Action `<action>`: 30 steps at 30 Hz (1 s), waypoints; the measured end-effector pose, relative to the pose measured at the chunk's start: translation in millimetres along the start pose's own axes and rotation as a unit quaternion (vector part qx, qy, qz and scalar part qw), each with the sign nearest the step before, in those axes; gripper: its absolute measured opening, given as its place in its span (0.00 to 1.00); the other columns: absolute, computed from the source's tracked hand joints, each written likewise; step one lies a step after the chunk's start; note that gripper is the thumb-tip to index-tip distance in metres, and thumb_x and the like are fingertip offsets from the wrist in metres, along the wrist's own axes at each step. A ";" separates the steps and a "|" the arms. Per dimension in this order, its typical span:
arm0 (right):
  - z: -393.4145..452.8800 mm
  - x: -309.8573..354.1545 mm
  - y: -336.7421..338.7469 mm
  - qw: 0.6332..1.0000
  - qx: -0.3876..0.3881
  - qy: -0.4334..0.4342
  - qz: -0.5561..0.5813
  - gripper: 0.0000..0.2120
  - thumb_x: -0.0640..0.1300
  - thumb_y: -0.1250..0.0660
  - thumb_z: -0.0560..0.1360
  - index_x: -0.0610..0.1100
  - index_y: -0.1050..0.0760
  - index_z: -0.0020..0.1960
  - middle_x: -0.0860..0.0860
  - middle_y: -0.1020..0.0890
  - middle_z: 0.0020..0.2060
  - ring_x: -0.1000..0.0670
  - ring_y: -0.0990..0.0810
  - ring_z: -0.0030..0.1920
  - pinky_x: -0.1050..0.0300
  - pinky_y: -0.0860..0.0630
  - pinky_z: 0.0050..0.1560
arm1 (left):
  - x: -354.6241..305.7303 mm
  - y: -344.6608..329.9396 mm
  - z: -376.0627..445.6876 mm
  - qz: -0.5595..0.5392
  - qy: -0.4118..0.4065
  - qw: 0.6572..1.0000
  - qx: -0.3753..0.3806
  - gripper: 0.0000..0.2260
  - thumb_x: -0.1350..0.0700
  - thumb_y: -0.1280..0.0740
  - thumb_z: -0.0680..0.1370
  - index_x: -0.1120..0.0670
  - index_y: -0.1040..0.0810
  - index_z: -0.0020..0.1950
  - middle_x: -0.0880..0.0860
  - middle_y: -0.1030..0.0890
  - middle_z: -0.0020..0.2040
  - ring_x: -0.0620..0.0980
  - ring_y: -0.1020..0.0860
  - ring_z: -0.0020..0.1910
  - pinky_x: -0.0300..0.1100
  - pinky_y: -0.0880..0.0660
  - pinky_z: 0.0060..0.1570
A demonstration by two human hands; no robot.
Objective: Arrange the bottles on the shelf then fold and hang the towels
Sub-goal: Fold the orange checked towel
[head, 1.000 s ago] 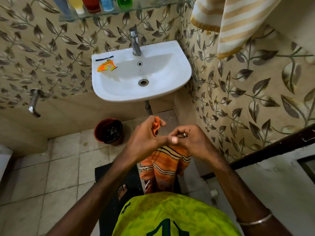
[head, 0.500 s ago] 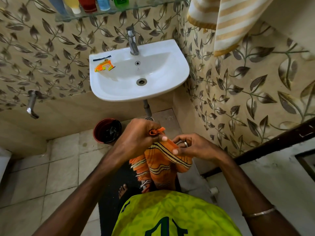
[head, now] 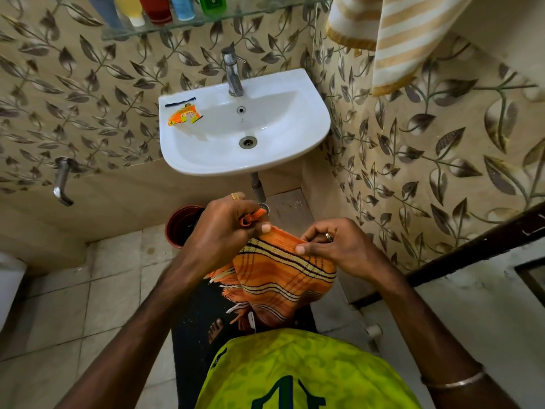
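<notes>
An orange towel (head: 274,278) with cream and dark stripes hangs folded in front of my waist. My left hand (head: 221,231) pinches one bunched corner of it. My right hand (head: 330,246) pinches its top edge a little to the right, so a short span of cloth is stretched between them. Several bottles (head: 156,8) stand in a row on the glass shelf (head: 177,26) above the sink, only their lower parts in view. A cream and yellow striped towel (head: 395,39) hangs on the right wall at the top.
The white sink (head: 312,113) with its tap (head: 233,72) is straight ahead; an orange sachet (head: 184,117) lies on its rim. A dark red bucket (head: 180,225) stands under the sink. A wall tap (head: 63,181) sticks out at left. A black mat (head: 191,335) lies underfoot.
My hands, which were together, have drawn apart and spread the towel's top edge between them. The camera has tilted slightly, so the sink sits lower in view.
</notes>
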State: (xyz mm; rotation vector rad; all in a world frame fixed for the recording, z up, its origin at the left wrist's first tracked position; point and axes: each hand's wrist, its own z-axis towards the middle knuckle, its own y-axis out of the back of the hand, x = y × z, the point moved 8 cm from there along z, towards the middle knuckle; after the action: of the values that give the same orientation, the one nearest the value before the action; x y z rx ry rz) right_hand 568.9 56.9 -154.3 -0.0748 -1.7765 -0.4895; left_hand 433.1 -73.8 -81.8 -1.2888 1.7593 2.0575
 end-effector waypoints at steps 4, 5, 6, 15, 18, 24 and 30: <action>-1.6 4.5 -3.2 1.000 -0.020 0.008 0.002 0.05 0.44 0.21 0.71 0.46 0.16 0.44 0.48 0.12 0.40 0.49 0.12 0.41 0.46 0.16 0.44 | 4.1 -13.6 0.2 -0.001 0.020 0.998 0.067 0.14 0.63 0.35 0.80 0.44 0.19 0.56 0.43 0.19 0.52 0.41 0.21 0.51 0.50 0.19 0.51; -2.0 5.5 -3.6 1.000 -0.023 0.012 0.001 0.05 0.45 0.21 0.71 0.46 0.16 0.44 0.48 0.12 0.40 0.49 0.12 0.41 0.45 0.16 0.45 | 2.2 -18.2 -0.2 -0.005 0.016 0.996 0.082 0.14 0.62 0.36 0.81 0.45 0.20 0.60 0.44 0.19 0.56 0.42 0.21 0.54 0.48 0.20 0.52; -2.1 6.3 -3.8 1.000 -0.025 0.015 0.002 0.05 0.45 0.21 0.71 0.46 0.16 0.44 0.48 0.12 0.40 0.48 0.13 0.41 0.45 0.16 0.45 | 0.3 -22.9 -0.1 -0.009 0.014 0.995 0.097 0.13 0.58 0.36 0.82 0.45 0.21 0.63 0.45 0.19 0.58 0.43 0.21 0.56 0.47 0.21 0.54; -4.7 2.6 -9.1 0.998 0.062 -0.011 -0.029 0.16 0.59 0.25 0.71 0.48 0.17 0.50 0.43 0.14 0.44 0.40 0.14 0.46 0.37 0.18 0.48 | -19.6 -43.4 0.4 0.057 -0.017 0.988 0.142 0.16 0.39 0.29 0.70 0.48 0.15 0.49 0.46 0.15 0.43 0.41 0.17 0.41 0.47 0.17 0.41; -6.2 -9.6 -13.8 0.987 0.139 -0.057 -0.054 0.15 0.57 0.29 0.75 0.49 0.17 0.56 0.50 0.13 0.49 0.52 0.14 0.49 0.46 0.17 0.54 | -25.3 -47.1 -1.5 0.052 -0.032 0.987 0.150 0.11 0.45 0.26 0.72 0.50 0.15 0.50 0.46 0.15 0.44 0.42 0.16 0.43 0.48 0.17 0.43; -4.5 -19.9 -2.7 0.984 0.155 -0.067 -0.055 0.12 0.53 0.24 0.73 0.51 0.17 0.54 0.55 0.13 0.49 0.56 0.14 0.50 0.55 0.16 0.49 | -19.3 -35.8 -2.1 0.059 -0.025 0.989 0.132 0.07 0.51 0.25 0.74 0.48 0.15 0.51 0.43 0.15 0.46 0.38 0.18 0.44 0.44 0.17 0.46; 1.1 -10.8 9.3 0.995 0.071 -0.016 -0.066 0.06 0.48 0.24 0.74 0.49 0.15 0.50 0.55 0.13 0.44 0.57 0.14 0.45 0.62 0.18 0.44 | -6.5 -26.4 -1.1 0.065 0.004 0.991 0.119 0.07 0.53 0.26 0.75 0.47 0.16 0.53 0.44 0.14 0.48 0.40 0.17 0.46 0.47 0.17 0.48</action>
State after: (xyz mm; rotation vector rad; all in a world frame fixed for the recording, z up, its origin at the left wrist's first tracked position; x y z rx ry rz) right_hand 573.6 68.0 -162.0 0.1362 -1.8498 -0.4578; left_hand 453.5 -64.1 -96.9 -1.1436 2.0686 1.8334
